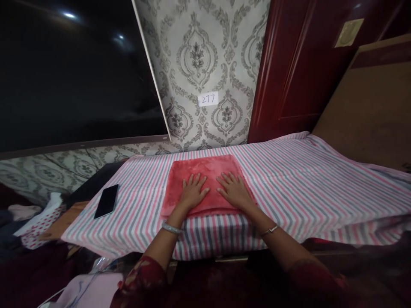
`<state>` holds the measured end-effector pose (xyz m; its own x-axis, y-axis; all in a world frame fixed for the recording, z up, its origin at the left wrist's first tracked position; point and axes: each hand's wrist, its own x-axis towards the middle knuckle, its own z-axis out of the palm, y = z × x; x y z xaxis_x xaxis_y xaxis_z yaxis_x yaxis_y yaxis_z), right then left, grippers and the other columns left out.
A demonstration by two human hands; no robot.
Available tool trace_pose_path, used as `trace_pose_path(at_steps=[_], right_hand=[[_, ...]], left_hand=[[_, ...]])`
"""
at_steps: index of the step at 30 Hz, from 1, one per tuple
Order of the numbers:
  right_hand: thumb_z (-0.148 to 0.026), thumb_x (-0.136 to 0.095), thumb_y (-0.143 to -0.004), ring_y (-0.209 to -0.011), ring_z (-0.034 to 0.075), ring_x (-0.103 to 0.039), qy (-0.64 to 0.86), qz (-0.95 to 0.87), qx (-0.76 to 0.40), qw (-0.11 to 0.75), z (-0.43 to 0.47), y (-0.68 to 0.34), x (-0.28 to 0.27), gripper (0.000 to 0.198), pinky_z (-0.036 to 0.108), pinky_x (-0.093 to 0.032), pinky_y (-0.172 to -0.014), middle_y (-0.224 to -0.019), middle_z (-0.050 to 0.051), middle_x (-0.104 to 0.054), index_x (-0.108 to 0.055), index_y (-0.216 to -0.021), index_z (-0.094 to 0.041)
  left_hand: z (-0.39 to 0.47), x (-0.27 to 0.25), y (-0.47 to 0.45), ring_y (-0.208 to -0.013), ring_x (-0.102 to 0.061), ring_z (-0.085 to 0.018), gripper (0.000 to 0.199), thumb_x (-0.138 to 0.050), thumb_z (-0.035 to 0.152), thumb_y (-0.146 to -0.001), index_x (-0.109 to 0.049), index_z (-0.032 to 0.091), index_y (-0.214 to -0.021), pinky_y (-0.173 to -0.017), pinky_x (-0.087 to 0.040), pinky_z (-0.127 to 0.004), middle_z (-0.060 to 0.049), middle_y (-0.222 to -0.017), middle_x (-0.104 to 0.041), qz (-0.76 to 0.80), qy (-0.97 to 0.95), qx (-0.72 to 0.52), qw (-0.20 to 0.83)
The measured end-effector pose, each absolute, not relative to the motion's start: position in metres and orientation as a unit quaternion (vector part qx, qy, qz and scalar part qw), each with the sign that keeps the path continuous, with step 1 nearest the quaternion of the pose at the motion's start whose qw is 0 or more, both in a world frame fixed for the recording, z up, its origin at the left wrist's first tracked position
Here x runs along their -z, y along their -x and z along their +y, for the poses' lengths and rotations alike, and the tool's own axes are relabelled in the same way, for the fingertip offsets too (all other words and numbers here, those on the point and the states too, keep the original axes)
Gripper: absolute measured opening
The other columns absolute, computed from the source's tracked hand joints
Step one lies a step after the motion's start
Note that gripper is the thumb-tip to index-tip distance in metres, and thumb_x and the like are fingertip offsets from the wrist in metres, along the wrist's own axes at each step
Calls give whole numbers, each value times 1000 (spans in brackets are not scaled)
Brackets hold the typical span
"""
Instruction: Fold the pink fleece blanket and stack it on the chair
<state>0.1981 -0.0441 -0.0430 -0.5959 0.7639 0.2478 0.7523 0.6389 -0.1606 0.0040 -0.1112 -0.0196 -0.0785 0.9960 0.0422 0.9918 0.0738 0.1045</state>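
Observation:
A folded red plush cloth (212,169) lies flat on a striped pink, grey and white tablecloth (289,179). My left hand (192,192) rests on the cloth's left half, palm down with the fingers spread. On its right half lies my right hand (235,190), also flat with fingers apart. Both hands press on the top surface and neither grasps anything. The folded edge of the cloth shows along the near side, close to the table's front edge.
A dark phone (107,201) lies on the tablecloth at the left. Behind stands a large black television (77,72). A paper marked 277 (208,99) is on the patterned wall. A big cardboard box (369,107) stands at the right, beside a red wooden door (289,72).

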Motion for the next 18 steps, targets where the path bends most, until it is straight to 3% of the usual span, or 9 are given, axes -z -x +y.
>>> trace_pose_path(at_steps=[6,9,12,15,18], right_hand=[[-45,-40,-100,-147,32,-31,421,-891,-30,168,-42,-203,44,53,54,-21,-118,-158,8,-40,-48,-148,-23],[-41,-42,-99,-146,31,-33,435,-881,-31,183,-37,-215,50,50,52,-25,-117,-156,10,-44,-54,-143,-22],[-39,-43,-96,-145,32,-36,491,-838,-62,230,-29,-234,64,53,51,-32,-114,-157,13,-40,-52,-144,-19],[-39,-41,-95,-141,27,-43,515,-788,-155,302,-21,-251,80,60,45,-37,-113,-155,15,-44,-42,-150,-15],[-43,-40,-94,-135,25,-52,517,-743,-263,335,-18,-261,87,65,42,-42,-110,-149,13,-52,-37,-153,-16]], left_hand=[[-138,11,14,-149,-27,-31,59,-35,48,-99,-41,21,-152,-120,-15,-59,-11,-160,-35,767,-639,-50,-29],[-161,21,41,-150,-25,-32,56,-37,40,-98,-45,18,-149,-119,-18,-60,-14,-160,-34,806,-586,-73,-46],[-178,37,69,-149,-28,-29,55,-39,35,-97,-45,16,-148,-119,-27,-51,-14,-161,-33,821,-541,-184,-15],[-182,51,88,-144,-40,-26,58,-46,34,-94,-43,18,-150,-118,-33,-42,-11,-154,-46,805,-488,-332,68],[-178,54,95,-135,-52,-27,67,-60,37,-89,-40,21,-151,-112,-42,-42,-11,-146,-55,777,-405,-453,168]])
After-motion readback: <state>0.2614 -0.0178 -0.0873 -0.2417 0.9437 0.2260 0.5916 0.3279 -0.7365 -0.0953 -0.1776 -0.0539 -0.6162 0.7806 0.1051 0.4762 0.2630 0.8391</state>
